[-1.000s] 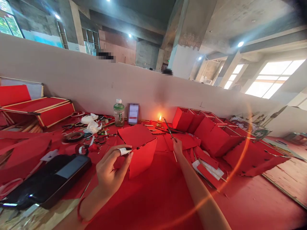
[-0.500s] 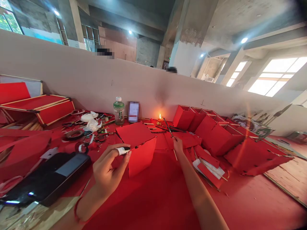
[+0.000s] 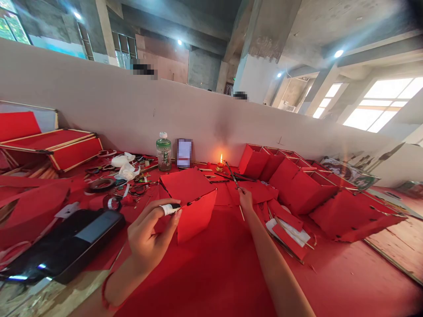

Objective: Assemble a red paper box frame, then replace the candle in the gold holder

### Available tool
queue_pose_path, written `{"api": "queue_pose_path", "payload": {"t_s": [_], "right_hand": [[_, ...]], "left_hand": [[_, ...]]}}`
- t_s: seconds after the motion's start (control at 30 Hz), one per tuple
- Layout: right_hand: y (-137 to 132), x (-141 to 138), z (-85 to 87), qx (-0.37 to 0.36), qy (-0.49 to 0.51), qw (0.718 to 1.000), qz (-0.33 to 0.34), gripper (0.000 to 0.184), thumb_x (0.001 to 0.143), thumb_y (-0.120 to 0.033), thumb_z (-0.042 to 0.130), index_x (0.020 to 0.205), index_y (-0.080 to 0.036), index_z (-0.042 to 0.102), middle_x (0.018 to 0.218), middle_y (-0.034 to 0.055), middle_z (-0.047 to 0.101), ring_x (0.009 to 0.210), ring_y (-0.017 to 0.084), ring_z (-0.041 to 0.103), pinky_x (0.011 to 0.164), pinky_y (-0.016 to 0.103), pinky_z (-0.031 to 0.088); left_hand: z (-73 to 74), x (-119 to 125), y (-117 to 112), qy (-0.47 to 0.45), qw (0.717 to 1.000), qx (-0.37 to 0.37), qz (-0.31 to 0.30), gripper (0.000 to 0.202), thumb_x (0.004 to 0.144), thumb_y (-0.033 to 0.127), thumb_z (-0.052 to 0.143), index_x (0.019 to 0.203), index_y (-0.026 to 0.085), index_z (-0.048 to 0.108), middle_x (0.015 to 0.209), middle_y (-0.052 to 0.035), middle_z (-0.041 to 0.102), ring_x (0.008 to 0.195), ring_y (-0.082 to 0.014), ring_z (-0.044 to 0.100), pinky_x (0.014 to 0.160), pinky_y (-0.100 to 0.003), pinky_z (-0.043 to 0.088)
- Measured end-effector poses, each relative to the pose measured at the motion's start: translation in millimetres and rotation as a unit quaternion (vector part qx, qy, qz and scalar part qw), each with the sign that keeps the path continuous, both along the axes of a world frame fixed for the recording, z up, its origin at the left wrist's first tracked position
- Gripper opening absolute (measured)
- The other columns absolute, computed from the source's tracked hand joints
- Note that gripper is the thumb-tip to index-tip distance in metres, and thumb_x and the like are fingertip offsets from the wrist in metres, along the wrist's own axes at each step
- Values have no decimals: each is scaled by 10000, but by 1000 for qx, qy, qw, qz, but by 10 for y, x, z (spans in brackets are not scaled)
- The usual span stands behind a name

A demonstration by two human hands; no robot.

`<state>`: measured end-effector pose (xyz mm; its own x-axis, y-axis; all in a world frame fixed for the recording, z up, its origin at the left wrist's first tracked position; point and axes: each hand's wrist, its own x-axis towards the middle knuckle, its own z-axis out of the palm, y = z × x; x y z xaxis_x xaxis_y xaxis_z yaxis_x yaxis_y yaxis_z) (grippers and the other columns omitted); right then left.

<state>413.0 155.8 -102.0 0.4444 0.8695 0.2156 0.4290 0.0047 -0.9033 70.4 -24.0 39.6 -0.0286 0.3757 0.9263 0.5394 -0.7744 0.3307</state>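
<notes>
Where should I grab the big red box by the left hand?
Probably hold the square red card box low on its two side walls, coming from the near side, where a corner points at you. Those walls look flat, so both your hands could press on them. Keep off the top edge, where the left hand is.

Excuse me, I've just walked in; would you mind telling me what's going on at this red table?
A person is working at a red-covered table. Their left hand, one finger taped white, holds a small black piece at the edge of a red box. Their right hand holds a thin stick. More red boxes sit to the right, beside a small lit flame.
</notes>
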Motion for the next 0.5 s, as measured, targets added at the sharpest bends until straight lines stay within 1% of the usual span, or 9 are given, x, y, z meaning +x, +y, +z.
{"api": "queue_pose_path", "payload": {"t_s": [0.27,0.5], "right_hand": [[-2,-2,-4,6,3,1000,-4,312,981,-452,629,998,-149,704,1023,53,738,959,182,697,921,404,556],[-15,5,12,14,0,1000,0,292,983,-434,631,976,-148,692,983,43,724,911,172,688,878,383,566]], "left_hand": [[-78,-10,6,-10,1000,-6,-19,168,865,47,684,945,193,661,986,-39,726,866,-154,702,815,-273,573],[-44,5,-19,-11,1000,-6,-13,147,872,59,679,924,196,662,970,-37,729,839,-152,707,777,-266,579]]}}
